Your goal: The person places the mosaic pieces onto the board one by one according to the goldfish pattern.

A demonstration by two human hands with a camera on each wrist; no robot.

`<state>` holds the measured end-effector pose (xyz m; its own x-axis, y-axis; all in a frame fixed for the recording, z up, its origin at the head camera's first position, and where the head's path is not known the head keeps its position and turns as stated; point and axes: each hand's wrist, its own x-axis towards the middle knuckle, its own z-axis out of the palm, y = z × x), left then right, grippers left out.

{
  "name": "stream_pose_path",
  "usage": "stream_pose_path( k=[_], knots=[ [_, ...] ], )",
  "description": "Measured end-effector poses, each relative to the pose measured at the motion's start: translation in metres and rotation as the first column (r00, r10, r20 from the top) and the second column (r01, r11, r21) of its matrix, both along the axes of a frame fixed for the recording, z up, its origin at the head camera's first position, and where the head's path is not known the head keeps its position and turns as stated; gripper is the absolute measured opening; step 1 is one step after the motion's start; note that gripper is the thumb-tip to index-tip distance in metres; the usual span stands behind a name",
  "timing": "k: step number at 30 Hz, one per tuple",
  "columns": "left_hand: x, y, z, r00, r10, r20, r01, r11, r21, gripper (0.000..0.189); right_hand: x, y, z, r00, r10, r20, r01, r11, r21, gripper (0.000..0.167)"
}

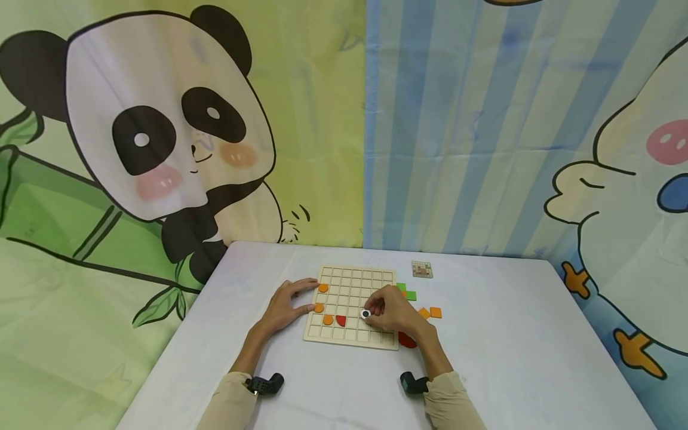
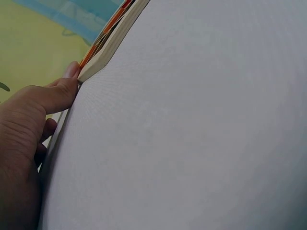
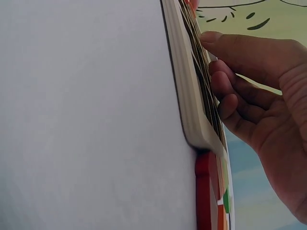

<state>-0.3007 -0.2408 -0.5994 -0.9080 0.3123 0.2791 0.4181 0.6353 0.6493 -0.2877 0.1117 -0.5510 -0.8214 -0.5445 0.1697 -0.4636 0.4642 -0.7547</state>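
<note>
A wooden grid board lies flat on the table. My left hand rests at its left side, thumb and index finger spread and touching the edge; the thumb shows at the board's corner in the left wrist view. Over the board's right half, my right hand pinches a white disc with a black centre between thumb and fingers. Orange discs sit in squares along the left part, and a red quarter-circle piece lies beside the lowest of them. Curled right fingers hover close above the board.
Right of the board lie green squares, orange squares and a red piece, partly hidden by the right hand and arm. A small card with a grid pattern lies behind them on the white table.
</note>
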Motion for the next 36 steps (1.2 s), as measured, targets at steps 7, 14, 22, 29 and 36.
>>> stream_pose_path(
  k=[7, 14, 22, 29, 36],
  knots=[
    [0.000, 0.000, 0.001, 1.000, -0.008, 0.000, 0.008, 1.000, 0.015, 0.059, -0.005, -0.016, -0.002, 0.999, 0.026, -0.034, -0.026, 1.000, -0.001, 0.012],
    [0.002, 0.001, 0.004, 1.000, -0.006, -0.024, 0.006, 1.000, 0.014, 0.060, -0.008, -0.032, 0.000, 0.999, 0.022, -0.029, -0.021, 1.000, 0.022, 0.012],
    [0.002, 0.002, 0.005, 1.000, -0.017, -0.023, 0.018, 1.000, 0.023, 0.059, -0.014, -0.041, 0.000, 0.999, 0.033, -0.034, -0.033, 0.999, 0.018, 0.012],
    [0.001, 0.001, 0.003, 1.000, -0.007, -0.029, 0.008, 1.000, 0.017, 0.059, -0.019, -0.048, -0.001, 0.998, 0.058, -0.025, -0.058, 0.998, 0.007, 0.015],
    [0.001, 0.000, 0.001, 1.000, -0.003, -0.008, 0.003, 1.000, 0.003, 0.058, -0.020, -0.052, -0.001, 0.998, 0.062, -0.017, -0.062, 0.998, -0.005, 0.014]
  ],
)
